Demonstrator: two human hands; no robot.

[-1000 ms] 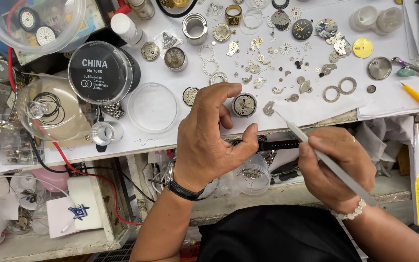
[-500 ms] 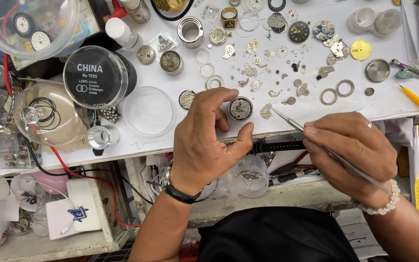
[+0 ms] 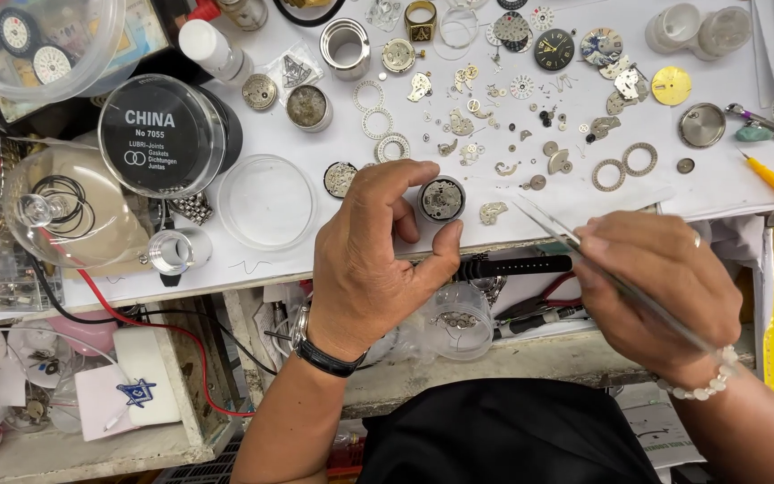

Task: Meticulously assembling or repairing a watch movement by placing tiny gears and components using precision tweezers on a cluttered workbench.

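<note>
Fingers (image 3: 423, 175) of the left hand (image 3: 369, 260) are curling around a small round watch movement (image 3: 442, 199), pinching it upright against the white bench (image 3: 315, 242) near its front edge. Further right, the right hand (image 3: 665, 287) is closing on a pair of tweezers (image 3: 566, 235), whose tips are now hanging just beside the movement; a second ago they were pointing farther off, so the person is closing in on the mechanism.
</note>
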